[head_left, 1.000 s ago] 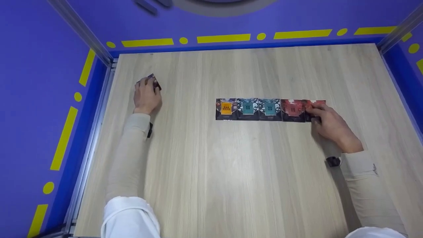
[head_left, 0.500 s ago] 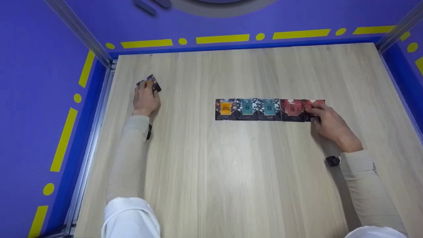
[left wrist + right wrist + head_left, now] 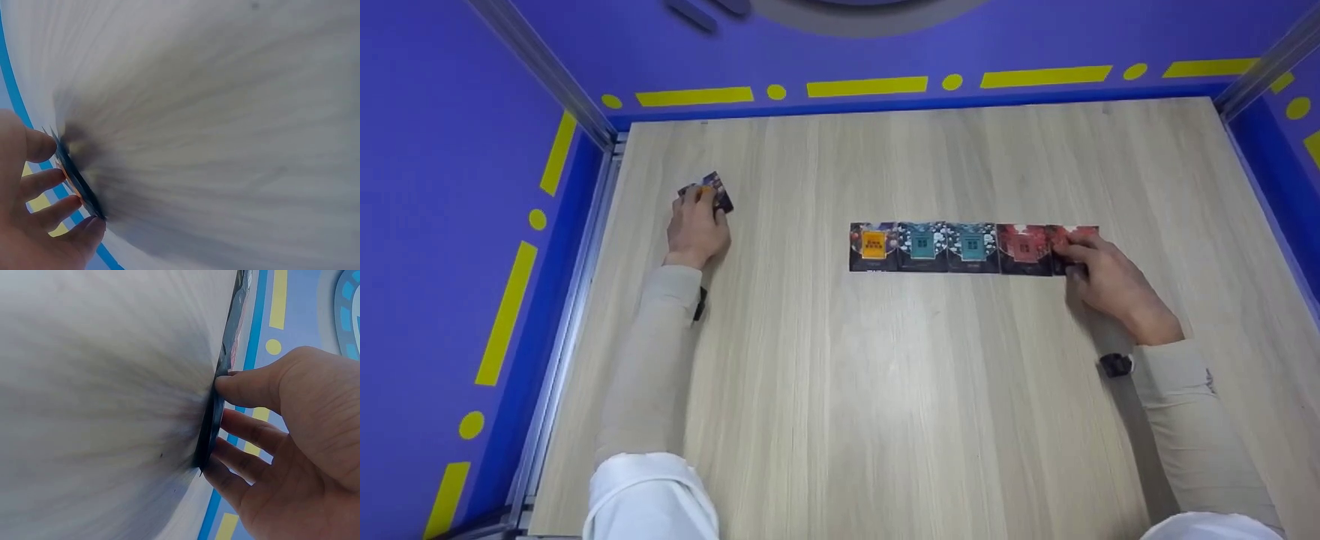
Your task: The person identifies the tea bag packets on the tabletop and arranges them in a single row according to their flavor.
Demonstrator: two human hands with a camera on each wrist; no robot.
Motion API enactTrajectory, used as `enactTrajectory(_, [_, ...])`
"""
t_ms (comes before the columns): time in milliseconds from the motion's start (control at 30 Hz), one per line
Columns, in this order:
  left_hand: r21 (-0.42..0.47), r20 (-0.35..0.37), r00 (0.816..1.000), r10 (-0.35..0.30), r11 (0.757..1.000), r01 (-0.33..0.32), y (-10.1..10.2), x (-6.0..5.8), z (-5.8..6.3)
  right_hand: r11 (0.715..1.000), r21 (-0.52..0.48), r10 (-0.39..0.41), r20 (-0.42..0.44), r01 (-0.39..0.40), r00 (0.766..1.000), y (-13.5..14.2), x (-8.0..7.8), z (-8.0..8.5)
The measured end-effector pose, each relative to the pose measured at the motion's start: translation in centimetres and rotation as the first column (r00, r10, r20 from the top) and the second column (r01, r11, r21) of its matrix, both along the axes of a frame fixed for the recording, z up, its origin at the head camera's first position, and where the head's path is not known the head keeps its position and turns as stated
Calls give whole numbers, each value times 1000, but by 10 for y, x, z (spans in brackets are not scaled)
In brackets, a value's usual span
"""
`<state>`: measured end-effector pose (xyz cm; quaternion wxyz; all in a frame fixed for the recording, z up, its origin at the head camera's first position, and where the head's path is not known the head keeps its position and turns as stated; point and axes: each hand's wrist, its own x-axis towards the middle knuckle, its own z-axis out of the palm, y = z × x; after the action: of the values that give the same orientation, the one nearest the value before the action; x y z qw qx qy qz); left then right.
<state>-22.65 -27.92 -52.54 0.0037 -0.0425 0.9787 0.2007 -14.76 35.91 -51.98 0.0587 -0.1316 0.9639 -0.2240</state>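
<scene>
At the far left of the table my left hand (image 3: 697,229) holds a dark flat sachet with an orange label (image 3: 723,196), which sits askew. In the left wrist view its thumb and fingertips are at the edges of this thin sachet (image 3: 81,185); whether more than one is stacked there I cannot tell. My right hand (image 3: 1119,283) grips the red sachet (image 3: 1084,231) at the right end of a row, covering much of it. The right wrist view has thumb and fingers at that sachet's edges (image 3: 209,430). Leftward lie another red sachet (image 3: 1024,251), two teal ones (image 3: 922,246) and an orange-labelled one (image 3: 873,247).
The sachets lie edge to edge on a light wooden table (image 3: 885,390). Blue panels (image 3: 870,56) with yellow markings rise behind it and on both sides, and metal frame bars (image 3: 570,315) run along the left edge.
My left hand has shifted slightly right and nearer, with the sachet, and more of its orange label shows. The right hand and the row have stayed put.
</scene>
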Motion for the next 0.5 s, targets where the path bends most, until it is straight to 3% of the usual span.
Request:
enactTrajectory(233, [-12, -3, 1000, -29, 1000, 29, 5, 10, 0, 1000, 7, -9, 17, 9, 1000, -1, 1, -1])
enactTrajectory(500, [-23, -3, 998, -62, 998, 62, 12, 18, 1, 999, 7, 32, -23, -32, 999, 0, -1, 0])
